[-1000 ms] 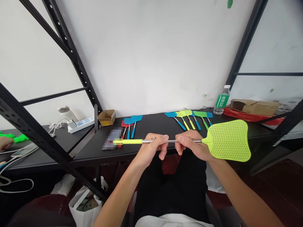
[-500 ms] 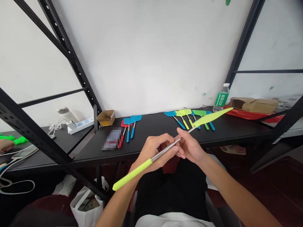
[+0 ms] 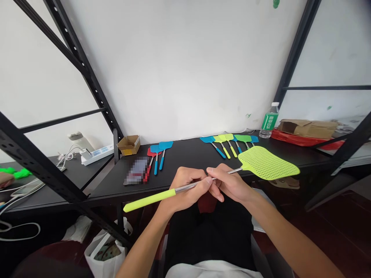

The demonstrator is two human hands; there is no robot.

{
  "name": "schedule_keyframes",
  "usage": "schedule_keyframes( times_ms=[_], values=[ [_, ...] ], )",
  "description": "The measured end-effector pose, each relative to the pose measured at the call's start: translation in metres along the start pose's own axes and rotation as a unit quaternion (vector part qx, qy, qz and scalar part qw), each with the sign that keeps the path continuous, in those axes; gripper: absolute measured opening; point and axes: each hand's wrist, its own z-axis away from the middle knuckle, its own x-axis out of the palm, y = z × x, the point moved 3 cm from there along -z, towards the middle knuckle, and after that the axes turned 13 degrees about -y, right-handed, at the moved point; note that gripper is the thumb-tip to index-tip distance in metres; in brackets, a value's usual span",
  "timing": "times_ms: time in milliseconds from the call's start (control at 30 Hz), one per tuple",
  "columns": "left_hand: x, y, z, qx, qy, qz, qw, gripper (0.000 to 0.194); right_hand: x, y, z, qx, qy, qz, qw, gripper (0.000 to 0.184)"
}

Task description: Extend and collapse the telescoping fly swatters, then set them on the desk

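Observation:
A yellow-green fly swatter (image 3: 269,164) with a perforated head and a metal rod is held across my lap, in front of the table edge. My left hand (image 3: 188,187) is closed on the rod near the yellow-green handle. Close beside it, my right hand (image 3: 228,181) pinches the rod nearer the head. The head points right, its flat face turned up toward me. At the back right of the table, several blue, yellow and green fly swatters (image 3: 227,143) lie in a row. Two blue swatters (image 3: 161,148) and a red swatter (image 3: 150,152) lie at the left.
A small cardboard box (image 3: 129,145) and a blurred-out flat packet (image 3: 137,170) are at the table's left. On the right stand a water bottle (image 3: 269,121) and a torn brown carton (image 3: 308,128) on red plastic. Black metal posts (image 3: 292,65) rise at both sides. Another person's hand (image 3: 5,180) shows far left.
The fly swatter has rolled so that its head shows its broad face instead of its edge. Its head has dropped and its handle has risen. Both hands still grip the rod.

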Motion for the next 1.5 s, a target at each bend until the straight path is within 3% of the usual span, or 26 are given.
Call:
schedule_keyframes(
  times_ms=[300,567,833,1033,1267,1500],
  values=[
    [0.000,-0.008,-0.001,-0.040,0.038,0.182,0.982,0.045,-0.002,-0.013,0.004,-0.029,0.020,0.092,0.995,0.056],
    [-0.005,-0.011,-0.001,-0.077,0.068,0.239,0.966,0.047,-0.012,-0.021,0.010,-0.020,0.032,0.140,0.989,0.052],
    [-0.005,-0.013,0.002,-0.061,0.056,0.198,0.977,0.043,-0.014,-0.016,0.009,-0.046,0.060,0.070,0.995,0.050],
    [-0.005,-0.005,0.002,-0.044,0.032,0.144,0.988,0.032,-0.010,-0.004,0.002,-0.035,0.051,-0.013,0.998,0.062],
    [0.000,0.002,-0.001,-0.005,-0.038,0.132,0.990,0.024,-0.006,0.002,0.001,-0.023,0.029,-0.012,0.999,0.069],
    [-0.002,0.002,-0.001,-0.006,-0.024,0.068,0.997,0.025,-0.006,0.005,0.001,-0.014,0.026,0.002,1.000,0.066]
  ],
)
